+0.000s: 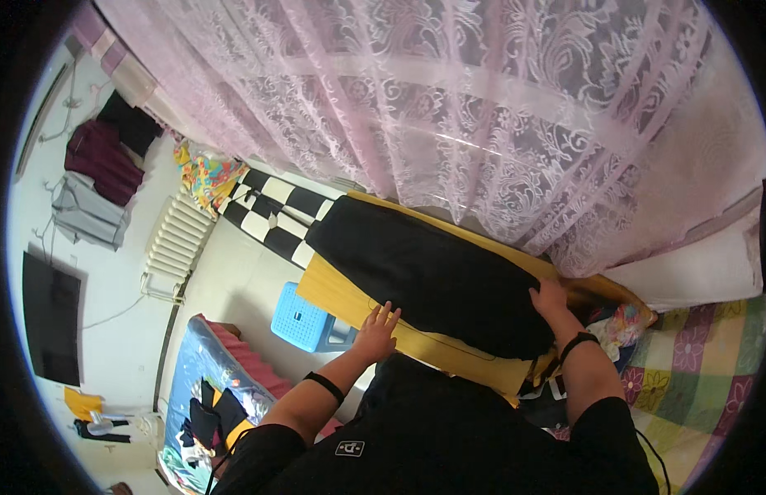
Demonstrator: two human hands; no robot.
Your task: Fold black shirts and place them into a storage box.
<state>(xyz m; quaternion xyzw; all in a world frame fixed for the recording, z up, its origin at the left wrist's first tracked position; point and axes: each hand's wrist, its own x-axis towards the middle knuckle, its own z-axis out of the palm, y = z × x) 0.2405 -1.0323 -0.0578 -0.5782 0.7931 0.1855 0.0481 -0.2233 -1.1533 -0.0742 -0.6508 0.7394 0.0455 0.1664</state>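
A long piece of black fabric (426, 266) lies spread along a yellow board or tabletop (339, 281) in front of me. My left hand (378, 334) rests at the fabric's near edge with its fingers apart, the fingertips near the black cloth. At the fabric's right end is my right hand (549, 298), its thumb on the cloth; whether its fingers pinch the edge cannot be made out. A thin dark thread (448, 341) trails over the yellow surface along the near side.
A black-and-white checked surface (278, 213) extends the work area leftward. A blue plastic stool (296, 318) stands below it. Lace curtains (420, 111) hang along the far side. A bed with a patchwork cover (686, 359) lies right; clothes (213, 414) are piled at lower left.
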